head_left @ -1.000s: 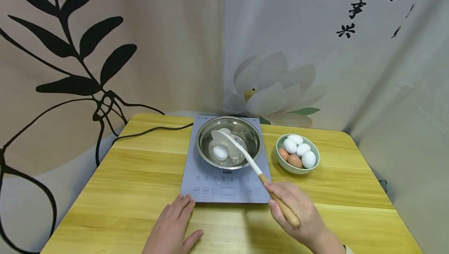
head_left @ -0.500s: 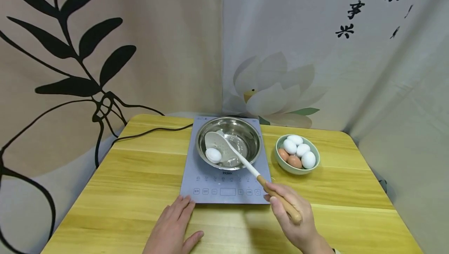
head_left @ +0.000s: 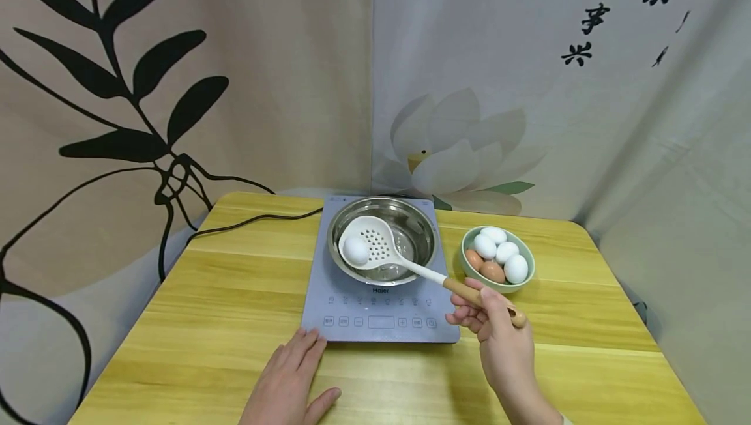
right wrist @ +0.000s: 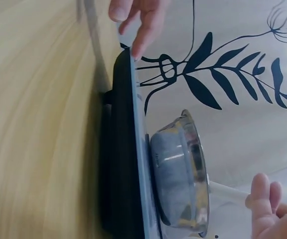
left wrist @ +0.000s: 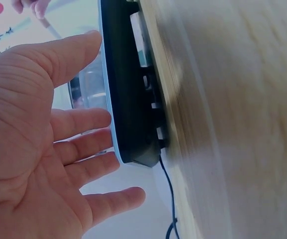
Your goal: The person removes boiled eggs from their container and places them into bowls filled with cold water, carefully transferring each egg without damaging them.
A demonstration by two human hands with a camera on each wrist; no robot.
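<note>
My right hand (head_left: 499,334) grips the wooden handle (head_left: 469,293) of a white slotted spoon (head_left: 381,242). A white egg (head_left: 355,251) sits in the spoon's head, over the left side of a steel pot (head_left: 421,226). In the right wrist view, the spoon's white shaft (right wrist: 228,191) reaches over the pot's rim. The pot stands on a flat induction cooker (head_left: 381,337). At the cooker's front left corner, my left hand (head_left: 290,376) rests with straight fingers. The left wrist view shows its fingertips (left wrist: 103,117) against the cooker's edge, thumb spread apart.
A pale green bowl (head_left: 499,286) of white and brown eggs stands right of the cooker on the wooden table (head_left: 235,294). A black cord (head_left: 258,216) runs left from the cooker. Printed curtains (head_left: 293,86) hang behind the table.
The spoon has turned and come up with the egg lying in its head; earlier the egg lay beside it in the pot. My right hand has shifted up and right; the left stays put.
</note>
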